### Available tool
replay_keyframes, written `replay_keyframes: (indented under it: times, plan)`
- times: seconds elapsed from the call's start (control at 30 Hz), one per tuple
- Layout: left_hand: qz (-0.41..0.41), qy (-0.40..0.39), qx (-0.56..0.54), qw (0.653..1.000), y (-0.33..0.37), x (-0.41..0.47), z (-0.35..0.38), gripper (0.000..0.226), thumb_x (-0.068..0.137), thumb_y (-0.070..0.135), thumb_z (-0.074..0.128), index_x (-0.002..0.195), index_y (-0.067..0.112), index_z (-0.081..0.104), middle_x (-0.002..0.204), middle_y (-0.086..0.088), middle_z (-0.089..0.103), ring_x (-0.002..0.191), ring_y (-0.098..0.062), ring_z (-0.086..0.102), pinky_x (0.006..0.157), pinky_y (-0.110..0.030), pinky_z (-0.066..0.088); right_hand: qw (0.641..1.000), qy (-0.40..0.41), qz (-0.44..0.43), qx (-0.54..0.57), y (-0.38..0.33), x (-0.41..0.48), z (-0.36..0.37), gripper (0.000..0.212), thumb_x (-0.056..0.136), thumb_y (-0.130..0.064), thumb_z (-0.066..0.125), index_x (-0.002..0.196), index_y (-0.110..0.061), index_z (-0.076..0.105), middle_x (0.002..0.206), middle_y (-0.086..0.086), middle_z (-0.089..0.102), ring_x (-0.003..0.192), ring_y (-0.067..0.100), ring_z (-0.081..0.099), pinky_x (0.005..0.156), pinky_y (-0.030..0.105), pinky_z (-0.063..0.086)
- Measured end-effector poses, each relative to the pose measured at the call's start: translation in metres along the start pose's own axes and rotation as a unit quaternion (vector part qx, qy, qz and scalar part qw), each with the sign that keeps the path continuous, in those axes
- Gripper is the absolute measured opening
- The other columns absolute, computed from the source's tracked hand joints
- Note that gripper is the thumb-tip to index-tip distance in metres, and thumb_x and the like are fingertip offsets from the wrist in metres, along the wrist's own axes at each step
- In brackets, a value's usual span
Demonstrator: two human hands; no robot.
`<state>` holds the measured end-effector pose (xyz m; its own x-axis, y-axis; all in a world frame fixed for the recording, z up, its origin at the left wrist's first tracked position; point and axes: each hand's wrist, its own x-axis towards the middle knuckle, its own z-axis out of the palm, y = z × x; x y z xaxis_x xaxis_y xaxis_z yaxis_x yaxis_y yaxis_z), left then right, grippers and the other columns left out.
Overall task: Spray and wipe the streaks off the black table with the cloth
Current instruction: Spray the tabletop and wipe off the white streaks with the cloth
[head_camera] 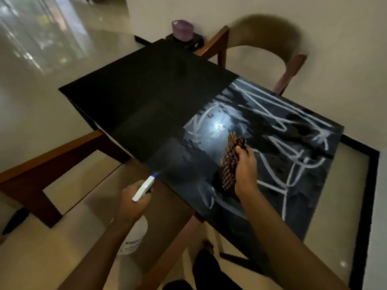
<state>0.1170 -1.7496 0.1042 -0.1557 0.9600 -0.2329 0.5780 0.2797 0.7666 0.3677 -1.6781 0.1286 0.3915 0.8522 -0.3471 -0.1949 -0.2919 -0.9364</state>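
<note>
The black table (pixel 146 91) runs from far left to near right. White streaks (pixel 289 143) cover its right half, with a wet smeared patch around a light glare. My right hand (pixel 246 170) grips a bunched brown checked cloth (pixel 230 162) just above the streaked surface. My left hand (pixel 132 201) holds a white spray bottle (pixel 144 188) off the table's near edge. Its blue nozzle points at the table, and a faint mist hangs in front of it. The bottle's body (pixel 134 237) shows below my wrist.
A wooden chair with a tan back (pixel 263 45) stands at the far side. Another wooden chair frame (pixel 52 162) sits at the near left. A purple container (pixel 182 30) rests on a small black stand beyond the table's far end. The floor is pale and glossy.
</note>
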Motion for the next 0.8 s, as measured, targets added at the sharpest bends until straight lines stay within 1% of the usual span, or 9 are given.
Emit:
replay_keyframes:
  times: [0.13, 0.2, 0.27, 0.33, 0.47, 0.6, 0.67, 0.73, 0.8]
  plan:
    - [-0.019, 0.050, -0.047, 0.997, -0.022, 0.006, 0.002, 0.019, 0.082, 0.017, 0.056, 0.099, 0.016, 0.063, 0.089, -0.008, 0.066, 0.085, -0.006, 0.062, 0.070, -0.005, 0.047, 0.944, -0.089, -0.180, -0.260, 0.021, 0.024, 0.039, 0.017, 0.100, -0.020, 0.047, 0.113, -0.028, 0.054, 0.094, -0.008, 0.058, 0.081, -0.003, 0.056, 0.072, 0.013, 0.046]
    - [-0.017, 0.069, -0.078, 0.994, -0.032, 0.007, 0.003, 0.034, 0.081, 0.024, 0.054, 0.107, 0.004, 0.063, 0.096, 0.001, 0.068, 0.093, 0.002, 0.062, 0.079, -0.004, 0.046, 0.893, -0.148, -0.245, -0.348, 0.046, 0.032, 0.071, 0.024, 0.097, -0.017, 0.048, 0.119, -0.017, 0.057, 0.110, -0.002, 0.059, 0.099, -0.013, 0.052, 0.087, 0.005, 0.039]
    - [-0.022, 0.081, -0.102, 0.991, -0.038, 0.010, 0.002, 0.026, 0.083, 0.017, 0.057, 0.108, 0.013, 0.060, 0.094, 0.015, 0.067, 0.094, 0.003, 0.061, 0.078, -0.002, 0.045, 0.812, -0.210, -0.303, -0.452, 0.085, 0.037, 0.104, 0.042, 0.094, -0.026, 0.044, 0.132, -0.013, 0.053, 0.131, 0.006, 0.057, 0.123, 0.009, 0.049, 0.107, 0.027, 0.037]
    - [-0.046, 0.098, -0.107, 0.988, -0.042, 0.016, -0.002, 0.030, 0.086, 0.007, 0.062, 0.112, 0.020, 0.053, 0.093, 0.015, 0.062, 0.091, -0.003, 0.060, 0.071, -0.006, 0.047, 0.719, -0.244, -0.333, -0.559, 0.118, 0.034, 0.131, 0.052, 0.093, -0.034, 0.044, 0.142, -0.016, 0.043, 0.144, 0.006, 0.047, 0.136, 0.023, 0.039, 0.112, 0.047, 0.031]
    - [-0.049, 0.101, -0.104, 0.988, -0.053, 0.027, -0.011, 0.040, 0.077, 0.022, 0.058, 0.117, 0.016, 0.057, 0.099, 0.003, 0.063, 0.094, -0.004, 0.062, 0.076, -0.013, 0.046, 0.644, -0.281, -0.362, -0.612, 0.137, 0.036, 0.161, 0.062, 0.096, -0.041, 0.044, 0.151, -0.021, 0.026, 0.156, 0.003, 0.030, 0.146, 0.023, 0.022, 0.115, 0.054, 0.017]
    - [-0.029, 0.118, -0.102, 0.987, -0.044, 0.039, -0.019, 0.053, 0.083, 0.006, 0.065, 0.105, 0.052, 0.052, 0.085, 0.022, 0.061, 0.094, -0.005, 0.061, 0.069, -0.008, 0.047, 0.531, -0.385, -0.422, -0.626, 0.135, 0.051, 0.159, 0.064, 0.098, -0.044, 0.039, 0.154, -0.026, 0.012, 0.161, -0.003, 0.013, 0.147, 0.017, -0.001, 0.117, 0.057, -0.002]
    - [-0.012, 0.117, -0.098, 0.988, -0.035, 0.045, -0.023, 0.069, 0.081, 0.009, 0.062, 0.096, 0.075, 0.049, 0.089, 0.040, 0.061, 0.092, 0.014, 0.058, 0.070, -0.001, 0.046, 0.485, -0.425, -0.449, -0.619, 0.133, 0.065, 0.147, 0.064, 0.097, -0.044, 0.039, 0.153, -0.032, 0.009, 0.161, -0.006, 0.012, 0.146, 0.016, -0.003, 0.115, 0.058, -0.009]
    - [-0.025, 0.115, -0.129, 0.985, -0.031, 0.049, -0.024, 0.082, 0.082, 0.005, 0.066, 0.088, 0.083, 0.043, 0.087, 0.052, 0.054, 0.089, 0.023, 0.054, 0.068, 0.001, 0.045, 0.498, -0.405, -0.439, -0.628, 0.125, 0.090, 0.134, 0.062, 0.096, -0.045, 0.035, 0.152, -0.037, 0.009, 0.160, -0.010, 0.013, 0.147, 0.015, 0.000, 0.114, 0.063, -0.005]
    - [-0.028, 0.118, -0.150, 0.981, -0.034, 0.051, -0.021, 0.065, 0.076, 0.014, 0.068, 0.088, 0.075, 0.051, 0.085, 0.052, 0.054, 0.089, 0.022, 0.054, 0.063, -0.003, 0.047, 0.572, -0.316, -0.395, -0.646, 0.112, 0.117, 0.117, 0.060, 0.095, -0.046, 0.032, 0.152, -0.038, 0.015, 0.160, -0.011, 0.015, 0.148, 0.015, 0.005, 0.113, 0.065, 0.006]
